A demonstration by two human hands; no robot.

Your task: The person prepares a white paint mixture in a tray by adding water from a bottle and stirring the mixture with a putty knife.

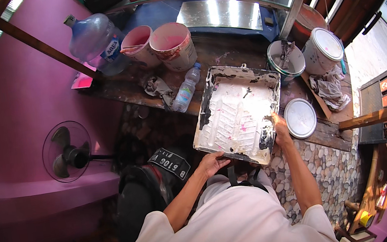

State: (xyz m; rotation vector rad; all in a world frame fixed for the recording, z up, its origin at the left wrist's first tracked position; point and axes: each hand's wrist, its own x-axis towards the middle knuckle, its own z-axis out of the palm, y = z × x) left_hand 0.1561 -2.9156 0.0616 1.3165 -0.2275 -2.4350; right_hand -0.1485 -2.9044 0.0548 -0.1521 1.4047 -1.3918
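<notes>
A paint roller tray [239,112], crusted with white paint and blackened along its rim, is held in front of my body. The near edge of the tray is gripped by my left hand [213,163], with the fingers partly hidden beneath it. On the tray's right side wall, my right hand [281,129] is closed round the rim. Ribs and small pink specks show on the tray floor. Just beyond its left edge lies a clear plastic water bottle [187,88]. To the right of my right hand is a round white lid [300,118].
The wooden bench [125,92] carries two pails with pink paint [174,47], a large blue water jug [98,40], an open bucket [286,61], a lidded bucket [322,51] and crumpled rags [332,91]. A fan [67,153] and a motorbike [143,187] stand left.
</notes>
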